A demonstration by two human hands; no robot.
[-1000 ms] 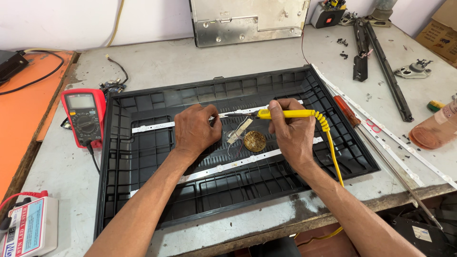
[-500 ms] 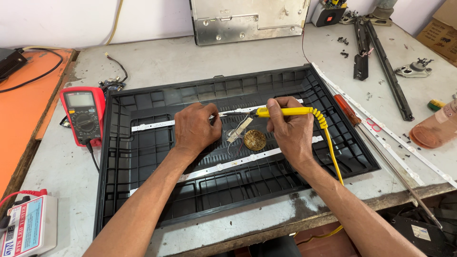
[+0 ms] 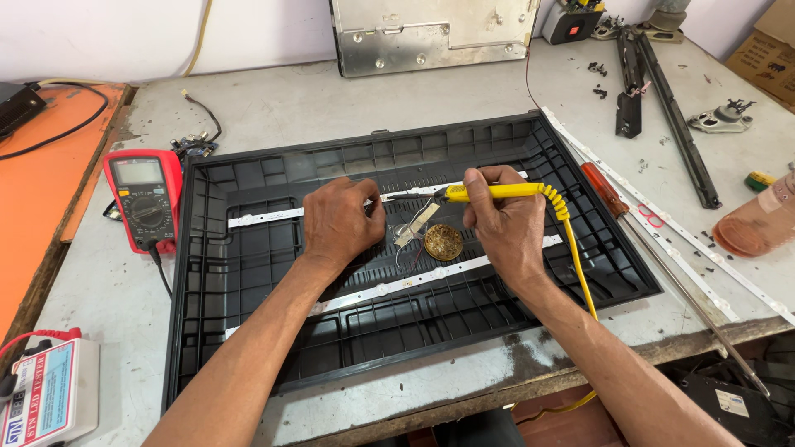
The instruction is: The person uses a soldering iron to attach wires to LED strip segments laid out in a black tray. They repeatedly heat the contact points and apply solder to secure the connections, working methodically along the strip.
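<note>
Soldering iron (image 3: pixel 497 191), yellow-handled, gripped pen-style in right hand (image 3: pixel 505 223), tip lying on upper white LED strip (image 3: pixel 265 217) inside black plastic back panel (image 3: pixel 580 248). Left hand (image 3: pixel 339 219) presses palm-down on same strip, fingers curled, holding it against panel. Round brass tip cleaner (image 3: pixel 443 242) sits between hands; red multimeter (image 3: pixel 142 199) lies left of panel on grey workbench (image 3: pixel 273 108).
</note>
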